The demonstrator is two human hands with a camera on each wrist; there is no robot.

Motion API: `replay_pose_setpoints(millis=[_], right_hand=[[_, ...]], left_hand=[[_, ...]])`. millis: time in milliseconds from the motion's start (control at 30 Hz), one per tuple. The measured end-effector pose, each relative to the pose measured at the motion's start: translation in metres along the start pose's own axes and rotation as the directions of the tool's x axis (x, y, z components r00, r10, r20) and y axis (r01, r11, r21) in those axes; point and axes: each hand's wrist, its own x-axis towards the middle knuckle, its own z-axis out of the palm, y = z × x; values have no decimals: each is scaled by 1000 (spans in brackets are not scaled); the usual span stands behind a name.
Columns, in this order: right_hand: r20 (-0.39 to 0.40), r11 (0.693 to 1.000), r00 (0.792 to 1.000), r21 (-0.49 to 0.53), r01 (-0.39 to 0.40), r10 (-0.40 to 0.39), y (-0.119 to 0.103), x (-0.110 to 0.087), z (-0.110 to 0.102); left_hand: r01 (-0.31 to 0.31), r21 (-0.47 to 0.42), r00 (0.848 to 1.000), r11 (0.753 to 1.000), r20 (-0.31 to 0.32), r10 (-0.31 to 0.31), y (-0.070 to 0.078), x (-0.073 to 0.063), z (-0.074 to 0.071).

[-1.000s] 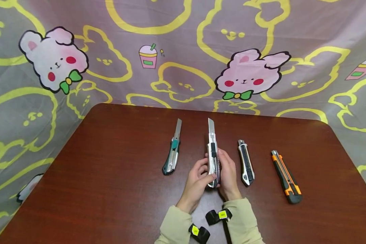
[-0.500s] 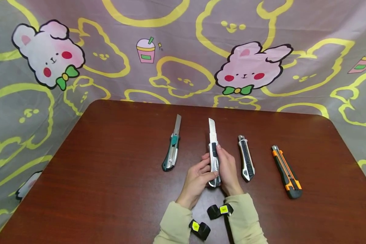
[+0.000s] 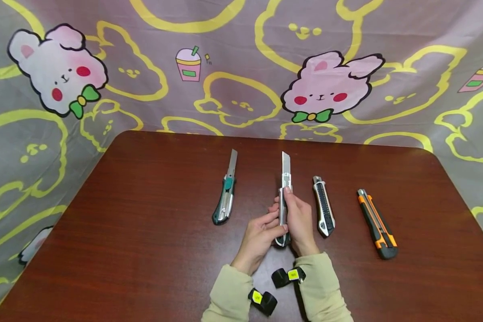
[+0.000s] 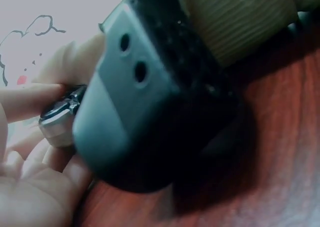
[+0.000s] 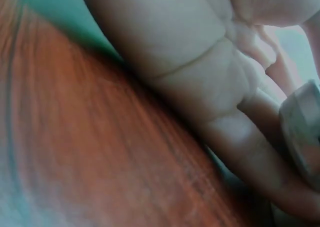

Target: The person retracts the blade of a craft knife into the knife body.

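A silver utility knife (image 3: 283,209) with its blade (image 3: 286,163) out is held in both hands above the middle of the table, blade pointing away. My left hand (image 3: 256,241) grips the lower handle, thumb across it near the butt. My right hand (image 3: 300,223) holds the handle from the right, its thumb lying over the upper handle where the slider is hidden. In the left wrist view the knife's butt (image 4: 57,129) shows among fingers, partly behind the black wrist camera (image 4: 130,92). The right wrist view shows a blurred metal end of the knife (image 5: 300,119) beside the fingers.
Left of the hands lies a green and silver utility knife (image 3: 225,197) with its blade out. To the right lie a white and black one (image 3: 324,208) and an orange and black one (image 3: 377,226). A patterned cloth (image 3: 241,89) hangs behind the brown table (image 3: 145,214).
My right thumb has moved up and over the slider, which was visible before. The held knife has shifted slightly right and turned a little. The other knives stay put while the head view drifts slightly.
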Motion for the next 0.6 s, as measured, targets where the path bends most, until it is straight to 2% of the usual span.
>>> replay_pose_setpoints(millis=[200,467,600], right_hand=[[-2,999,999,-21,38,-38,-1,0,-1],[27,997,997,25,72,-72,-2,-1,-1],[62,996,995,37,76,-78,0,-1,-1]], left_hand=[[-10,17,1000,1000,-11,10,-1,0,1],[-35,39,999,999,33,34,-2,1,1],[-35,41,999,999,35,33,-2,1,0]])
